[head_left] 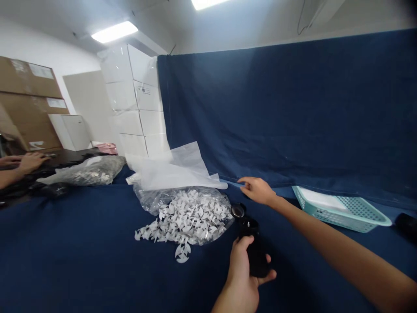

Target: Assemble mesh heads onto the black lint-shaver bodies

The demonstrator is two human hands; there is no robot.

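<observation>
My left hand (241, 274) is wrapped round a black container (257, 256), which it holds near the front of the table. The container's top stands open, with a small pale piece inside; a round lid (238, 211) with a glassy disc is tipped back beyond it. Farther forward, my right hand (259, 190) hovers past the lid, its index finger stretched out and apart from the thumb. I see nothing between those fingers. To the left lies a heap of small white plastic pieces (192, 217), spilling from a clear plastic bag (146, 198).
A mint-green basket (345, 221) holding something white stands at the right, with a black object (407, 226) beyond it. Blue cloth hangs behind. White boxes (140, 104) and another full bag (91, 170) are at the left, near another person's hands (29, 163).
</observation>
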